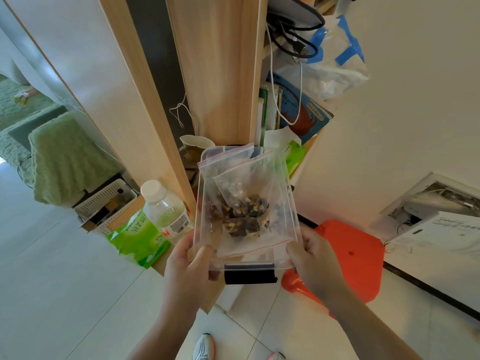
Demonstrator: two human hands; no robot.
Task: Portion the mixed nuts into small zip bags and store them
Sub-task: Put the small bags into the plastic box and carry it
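Both hands, left hand (189,258) and right hand (315,258), grip the clear container (249,267), fingers curled around its near corners.

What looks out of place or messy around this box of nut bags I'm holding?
No nuts spilled. The zip bags lie loose and overlapping in the clear box, one poking past its far rim. Cables dangle off the shelf above, and a wall panel hangs open.

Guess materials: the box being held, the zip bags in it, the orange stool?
Box: clear rigid plastic, glossy; contents show through, black latch. Zip bags: thin clear plastic film, wrinkled, red seal line. Stool: likely moulded plastic, uniform orange with slight sheen.
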